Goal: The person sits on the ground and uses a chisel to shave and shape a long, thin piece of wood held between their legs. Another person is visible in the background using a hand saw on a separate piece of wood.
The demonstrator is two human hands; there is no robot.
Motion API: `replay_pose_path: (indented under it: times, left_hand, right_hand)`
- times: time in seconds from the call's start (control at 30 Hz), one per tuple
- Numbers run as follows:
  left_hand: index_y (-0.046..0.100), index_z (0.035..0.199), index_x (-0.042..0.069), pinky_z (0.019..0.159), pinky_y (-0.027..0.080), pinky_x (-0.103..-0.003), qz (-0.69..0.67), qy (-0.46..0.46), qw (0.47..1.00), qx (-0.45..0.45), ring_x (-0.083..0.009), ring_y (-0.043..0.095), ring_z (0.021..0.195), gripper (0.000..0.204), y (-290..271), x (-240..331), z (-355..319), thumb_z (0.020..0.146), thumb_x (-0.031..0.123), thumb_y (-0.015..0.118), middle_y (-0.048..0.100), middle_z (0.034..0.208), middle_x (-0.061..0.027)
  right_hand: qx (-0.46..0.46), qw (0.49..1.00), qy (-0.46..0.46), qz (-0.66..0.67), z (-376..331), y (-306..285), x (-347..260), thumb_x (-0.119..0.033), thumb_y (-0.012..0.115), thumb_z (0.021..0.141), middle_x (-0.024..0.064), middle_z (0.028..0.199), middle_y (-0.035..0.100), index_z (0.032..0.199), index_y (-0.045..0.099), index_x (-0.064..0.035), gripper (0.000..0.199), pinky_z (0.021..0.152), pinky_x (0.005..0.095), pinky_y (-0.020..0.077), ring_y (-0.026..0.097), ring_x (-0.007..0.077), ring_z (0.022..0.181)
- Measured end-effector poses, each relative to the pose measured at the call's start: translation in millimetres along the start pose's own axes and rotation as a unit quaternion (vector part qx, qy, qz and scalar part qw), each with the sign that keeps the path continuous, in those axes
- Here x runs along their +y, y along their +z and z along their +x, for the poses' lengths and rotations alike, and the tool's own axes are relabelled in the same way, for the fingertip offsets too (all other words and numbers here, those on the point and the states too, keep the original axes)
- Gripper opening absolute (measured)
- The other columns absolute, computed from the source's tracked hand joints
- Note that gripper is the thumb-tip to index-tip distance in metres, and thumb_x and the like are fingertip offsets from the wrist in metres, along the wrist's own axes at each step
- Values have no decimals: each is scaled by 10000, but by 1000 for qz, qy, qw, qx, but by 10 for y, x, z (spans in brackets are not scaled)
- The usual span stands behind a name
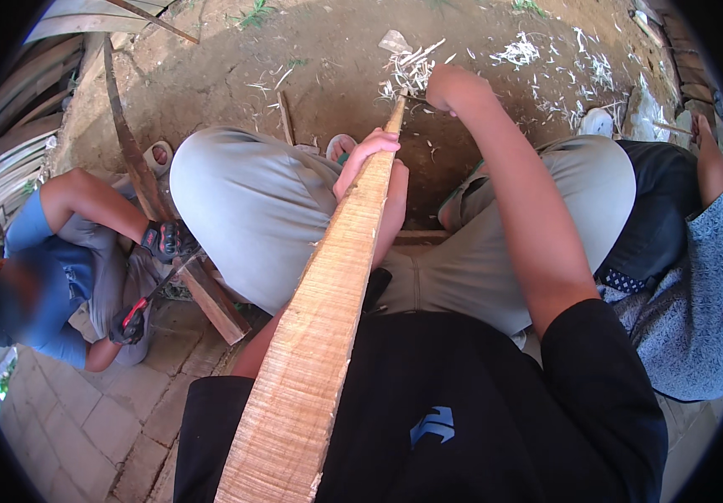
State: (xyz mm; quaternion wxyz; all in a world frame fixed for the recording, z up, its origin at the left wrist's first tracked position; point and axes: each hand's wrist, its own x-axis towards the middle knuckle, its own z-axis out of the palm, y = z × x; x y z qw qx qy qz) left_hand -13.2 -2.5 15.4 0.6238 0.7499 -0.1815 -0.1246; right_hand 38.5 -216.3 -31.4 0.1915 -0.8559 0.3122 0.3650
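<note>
A long pale wooden plank (311, 327) runs from beside my chest out past my knees, narrowing toward its far end. My left hand (365, 163) is closed round it near that end, fingers over its left edge. Beyond, my right hand (457, 89) is closed on what looks like a knife (416, 100). Only a short dark stretch of its blade shows, against the plank's tip; the handle is hidden in the fist. Curled wood shavings (412, 69) lie on the ground just past the tip.
At left, a gloved co-worker (51, 260) holds a red-handled tool (137, 308) at a dark wooden beam (210, 302). Another person (671, 293) sits close on my right. More shavings (522, 52) are scattered over the dirt ground. Paving bricks (110, 427) lie at lower left.
</note>
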Motion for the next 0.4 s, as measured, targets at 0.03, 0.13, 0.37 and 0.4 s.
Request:
replay_pose_path:
  times: [0.03, 0.13, 0.37, 0.4]
  left_hand:
    - [608, 1024, 43, 941, 448, -288, 15, 5, 1000, -2, -184, 622, 1017, 311, -20, -10, -6, 782, -152, 598, 669, 1076, -102]
    - [610, 1023, 46, 947, 438, -293, 27, 24, 999, -9, -183, 611, 988, 317, -13, -49, 0, 776, -152, 601, 670, 1069, -96]
    - [621, 1044, 85, 1058, 314, -317, 21, 40, 999, -16, -197, 573, 1070, 356, -19, -175, 4, 772, -144, 607, 673, 1059, -90]
    - [622, 1053, 92, 1108, 272, -331, 26, 34, 999, -19, -206, 574, 1141, 364, -37, -167, 2, 775, -143, 605, 675, 1061, -90]
  right_hand:
    - [-1, 1000, 2, -15, -77, -43, -61, -146, 614, 856, 105, 1210, 701, 1184, 703, -64, 349, 894, 408, 553, 674, 289, 1127]
    - [29, 999, 6, -27, -110, -21, -97, -145, 590, 886, 88, 1234, 693, 1197, 703, -84, 336, 894, 401, 558, 671, 273, 1139]
    - [81, 996, 13, -20, -134, 131, -174, -157, 557, 932, 100, 1315, 647, 1266, 664, -106, 355, 935, 401, 557, 648, 284, 1181]
    - [63, 998, 16, -18, -140, 98, -193, -175, 563, 935, 114, 1333, 634, 1294, 645, -121, 372, 934, 416, 557, 640, 290, 1192]
